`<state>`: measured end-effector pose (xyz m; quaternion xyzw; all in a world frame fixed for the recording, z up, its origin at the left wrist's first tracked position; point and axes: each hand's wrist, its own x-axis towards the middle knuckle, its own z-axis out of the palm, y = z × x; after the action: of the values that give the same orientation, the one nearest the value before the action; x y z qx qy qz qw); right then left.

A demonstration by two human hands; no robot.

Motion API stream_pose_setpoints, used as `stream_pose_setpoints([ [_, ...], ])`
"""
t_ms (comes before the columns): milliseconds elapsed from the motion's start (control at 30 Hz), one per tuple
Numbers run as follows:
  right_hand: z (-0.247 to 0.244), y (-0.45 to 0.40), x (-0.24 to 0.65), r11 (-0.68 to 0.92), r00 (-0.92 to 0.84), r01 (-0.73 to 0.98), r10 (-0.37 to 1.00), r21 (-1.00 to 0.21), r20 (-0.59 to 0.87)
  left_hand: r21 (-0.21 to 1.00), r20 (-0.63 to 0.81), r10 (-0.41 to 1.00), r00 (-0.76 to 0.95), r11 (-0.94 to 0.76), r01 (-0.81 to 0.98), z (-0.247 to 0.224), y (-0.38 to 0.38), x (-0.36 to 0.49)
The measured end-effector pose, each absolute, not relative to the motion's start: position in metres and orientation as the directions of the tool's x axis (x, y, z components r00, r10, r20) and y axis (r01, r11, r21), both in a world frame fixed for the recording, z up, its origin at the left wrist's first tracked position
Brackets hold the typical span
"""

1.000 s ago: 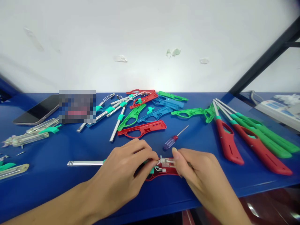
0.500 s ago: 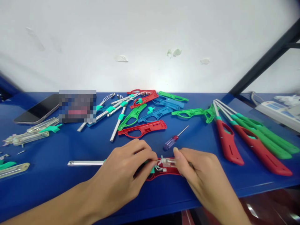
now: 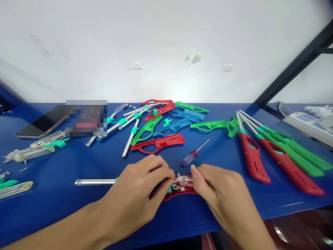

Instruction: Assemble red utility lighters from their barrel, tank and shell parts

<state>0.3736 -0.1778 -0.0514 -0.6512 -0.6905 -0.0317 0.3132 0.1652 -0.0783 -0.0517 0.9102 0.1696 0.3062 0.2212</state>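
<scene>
On the wide blue table (image 3: 52,194), the left hand (image 3: 142,187) and the right hand (image 3: 220,185) are over an open red plastic handle shell (image 3: 189,190), near the front edge. The right thumb and fingers grip its right end; a steady hold helps. The clear plastic tank (image 3: 186,181) there should sit level. The left fingertips pinch together beside thin white wires (image 3: 176,187); what they hold is hidden. Small, gentle nudges should spare the wires from squashing.

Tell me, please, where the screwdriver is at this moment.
In the head view, the screwdriver lies just right of centre on the blue table, just beyond the right hand and right of a loose red shell.
</scene>
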Motion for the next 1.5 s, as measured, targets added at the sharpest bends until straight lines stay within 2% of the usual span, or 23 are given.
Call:
stream_pose_setpoints([
  [700, -0.0506, -0.1781, 0.3724, 0.171, 0.046, 0.901, 0.877, -0.4, 0.479, 0.515, 0.47, 0.445, 0.762, -0.84, 0.174, -0.0499, -0.0794, 0.165],
  [1167, -0.0503, -0.1774, 0.3726, 0.165, 0.038, 0.91, 0.88, -0.38, 0.473, 0.488, 0.493, 0.421, 0.762, -0.858, 0.159, -0.0518, -0.0778, 0.1653],
  [1333, -0.0494, -0.1788, 0.3723, 0.14, 0.067, 0.888, 0.903, -0.438, 0.424, 0.47, 0.504, 0.417, 0.756, -0.867, 0.166, -0.0514, -0.0776, 0.1637],
  [1500, -0.0474, -0.1793, 0.373, 0.09, 0.148, 0.815, 0.923, -0.572, 0.356, 0.486, 0.469, 0.413, 0.781, -0.859, 0.162, -0.0473, -0.0776, 0.1623],
])
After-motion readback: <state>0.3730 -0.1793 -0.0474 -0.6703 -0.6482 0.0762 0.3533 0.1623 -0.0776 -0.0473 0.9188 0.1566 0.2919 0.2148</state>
